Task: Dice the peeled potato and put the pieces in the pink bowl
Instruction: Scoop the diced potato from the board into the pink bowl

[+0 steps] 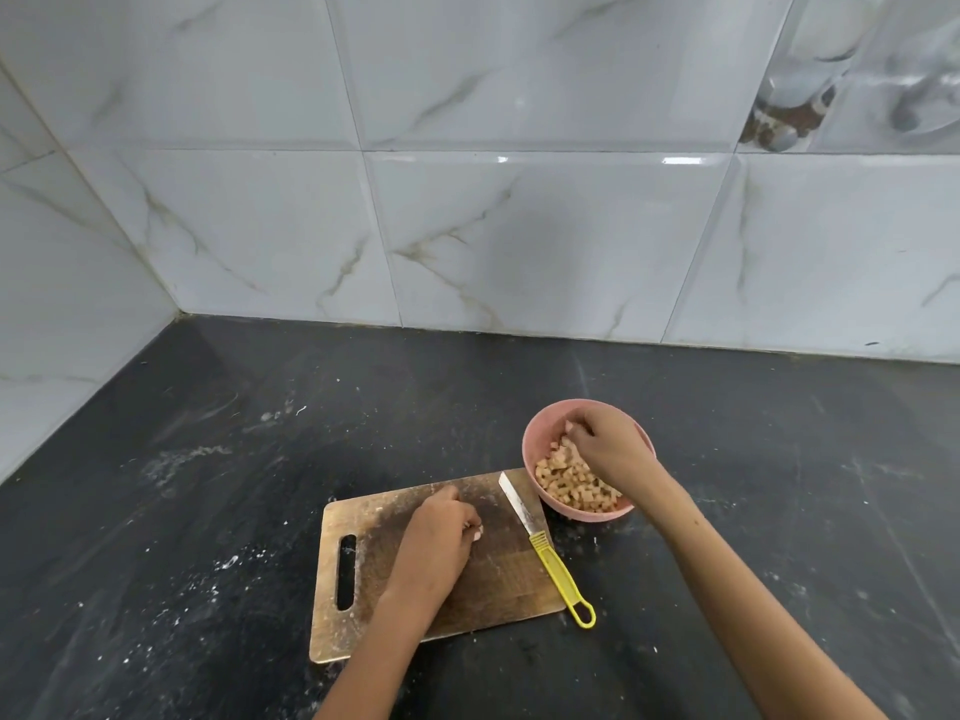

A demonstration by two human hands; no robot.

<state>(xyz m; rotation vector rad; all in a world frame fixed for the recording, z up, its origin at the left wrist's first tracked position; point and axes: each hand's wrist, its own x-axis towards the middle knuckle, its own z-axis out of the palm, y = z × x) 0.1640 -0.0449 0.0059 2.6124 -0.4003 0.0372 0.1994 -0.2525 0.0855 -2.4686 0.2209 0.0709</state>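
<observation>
A pink bowl (535, 444) stands on the dark counter just right of the wooden cutting board (498, 579). It holds several small potato cubes (571, 485). My right hand (608, 444) hovers over the bowl with fingers curled downward, a potato piece at its fingertips. My left hand (436, 537) rests on the middle of the board, fingers curled round a few pale potato pieces (476, 532) that peek out by its fingertips. A knife with a yellow handle (558, 569) lies along the board's right edge, its blade pointing towards the bowl.
The black counter (208, 485) is dusted with white specks and runs back to a white marble-tiled wall (467, 226). The wall turns a corner at the left.
</observation>
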